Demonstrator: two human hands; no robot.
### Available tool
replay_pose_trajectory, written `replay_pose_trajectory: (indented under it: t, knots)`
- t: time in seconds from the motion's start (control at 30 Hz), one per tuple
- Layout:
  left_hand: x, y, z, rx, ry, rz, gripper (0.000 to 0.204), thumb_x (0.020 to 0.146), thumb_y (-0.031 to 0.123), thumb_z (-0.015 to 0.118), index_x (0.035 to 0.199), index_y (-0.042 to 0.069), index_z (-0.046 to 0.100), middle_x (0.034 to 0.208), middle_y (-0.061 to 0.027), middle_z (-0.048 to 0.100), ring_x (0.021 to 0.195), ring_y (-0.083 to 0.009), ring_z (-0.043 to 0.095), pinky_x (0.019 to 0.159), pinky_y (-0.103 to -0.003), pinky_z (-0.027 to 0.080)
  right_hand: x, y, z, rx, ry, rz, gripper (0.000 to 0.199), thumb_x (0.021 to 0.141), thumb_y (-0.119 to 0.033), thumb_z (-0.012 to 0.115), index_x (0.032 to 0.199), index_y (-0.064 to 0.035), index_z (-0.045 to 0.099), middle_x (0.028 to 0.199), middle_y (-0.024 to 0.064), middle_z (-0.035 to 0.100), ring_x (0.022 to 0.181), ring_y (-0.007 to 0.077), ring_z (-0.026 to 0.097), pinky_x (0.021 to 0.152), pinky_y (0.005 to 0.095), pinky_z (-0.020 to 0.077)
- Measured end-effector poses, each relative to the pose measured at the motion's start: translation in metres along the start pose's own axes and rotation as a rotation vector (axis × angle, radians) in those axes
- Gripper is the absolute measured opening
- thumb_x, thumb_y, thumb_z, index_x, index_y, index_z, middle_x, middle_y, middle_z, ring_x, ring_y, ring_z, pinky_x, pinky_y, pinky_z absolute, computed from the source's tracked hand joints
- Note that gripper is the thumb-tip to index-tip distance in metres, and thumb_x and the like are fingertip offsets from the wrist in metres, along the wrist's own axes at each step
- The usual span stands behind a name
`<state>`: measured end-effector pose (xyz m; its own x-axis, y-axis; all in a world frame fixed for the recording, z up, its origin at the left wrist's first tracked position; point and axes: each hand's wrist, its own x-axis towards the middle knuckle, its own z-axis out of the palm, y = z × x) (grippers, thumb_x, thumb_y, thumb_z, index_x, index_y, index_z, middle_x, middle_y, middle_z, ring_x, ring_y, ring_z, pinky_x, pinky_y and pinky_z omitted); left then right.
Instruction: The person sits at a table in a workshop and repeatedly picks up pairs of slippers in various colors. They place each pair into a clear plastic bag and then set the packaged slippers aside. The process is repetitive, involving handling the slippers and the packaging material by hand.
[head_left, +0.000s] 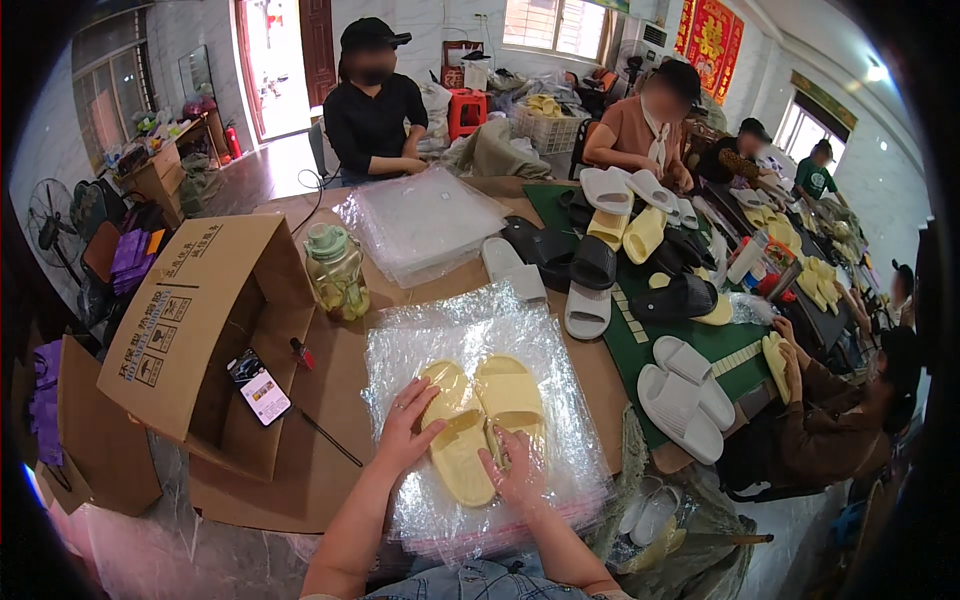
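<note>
Yellow moulded slippers [463,462] on crinkled clear plastic bags [412,345]: left grip [408,425] spread against one; right grip [514,468] touching the other, closure unclear.

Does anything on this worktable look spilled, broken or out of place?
I see nothing spilled or broken. The lit phone at the open cardboard box seems out of place among footwear. The mixed slippers on the green mat look jumbled, unlike the yellow pair side by side between the hands.
</note>
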<state>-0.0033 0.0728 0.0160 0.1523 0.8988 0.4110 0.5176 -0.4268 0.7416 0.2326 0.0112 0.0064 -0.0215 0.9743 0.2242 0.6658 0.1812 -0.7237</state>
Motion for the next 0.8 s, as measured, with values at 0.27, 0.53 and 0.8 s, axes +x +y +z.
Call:
replay_pose_trajectory:
  t: [0.27,0.53,0.8]
  knots:
    - [0.0,0.002,-0.001,0.012,0.002,0.005,0.059,0.086,0.027,0.078,0.139,0.009,0.059,0.15,-0.0153,0.051,0.142,-0.0381,0.042,0.117,-0.047,0.036,-0.001,0.0,0.0,-0.018,0.006,-0.005,0.052,0.089,-0.035,0.076,0.13,-0.0063,0.062,0.113,0.0188,0.065,0.106,0.0386,0.063,0.091,0.0492,0.0504]
    - [0.0,0.0,-0.001,0.012,-0.013,-0.014,0.06,0.086,0.028,0.077,0.141,0.01,0.058,0.152,-0.0138,0.05,0.144,-0.0372,0.041,0.118,-0.047,0.034,0.001,-0.002,-0.003,-0.011,-0.011,-0.011,0.052,0.09,-0.035,0.075,0.13,-0.0048,0.062,0.111,0.0182,0.065,0.105,0.0386,0.063,0.09,0.0494,0.0508]
    - [0.0,-0.001,-0.001,-0.007,-0.016,-0.02,0.06,0.086,0.027,0.077,0.141,0.009,0.058,0.152,-0.0139,0.049,0.144,-0.0372,0.04,0.119,-0.047,0.034,0.002,-0.009,-0.008,0.002,-0.021,-0.006,0.052,0.09,-0.035,0.075,0.131,-0.0052,0.061,0.112,0.0181,0.065,0.104,0.0391,0.063,0.091,0.0489,0.0501]
